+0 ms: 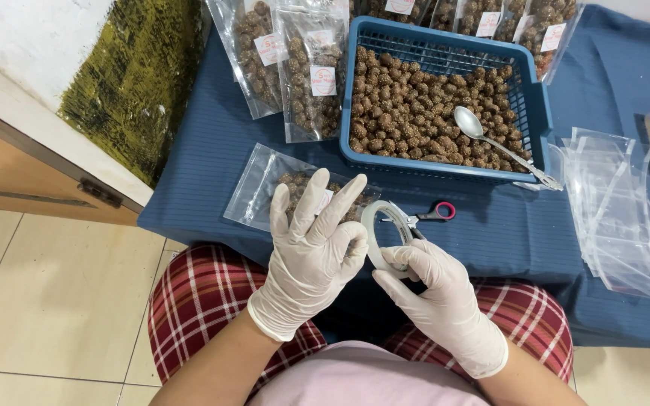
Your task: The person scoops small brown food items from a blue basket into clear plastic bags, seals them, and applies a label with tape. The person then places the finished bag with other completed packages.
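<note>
- Here, in the lower middle of the frame, a roll of clear tape [382,237] is held between both gloved hands, just above the edge of the blue cloth [205,150].
- The right hand [434,293] pinches the roll from below, with the thumb and first fingers closed on its ring.
- The left hand [314,252] is mostly spread, three fingers pointing up, while the thumb and forefinger meet at the left side of the roll, it seems on the tape end.
- In my judgement, it is good to hold the ring steady with the right hand and to pull the end slowly, because gloves stick easily to tape.
- Just behind the roll lie small scissors with a pink handle [429,214], partly hidden by the roll.
- Under the left fingers lies a filled clear bag [265,184] with brown sesame balls.
- Further up stands a blue plastic basket [539,113] full of the same balls, with a metal spoon [483,134] resting inside, its handle over the rim.
- More filled bags [299,68] lie at the top, and empty clear bags [615,218] lie at the right.
- Nothing stands between the hands and the filled bag.
</note>
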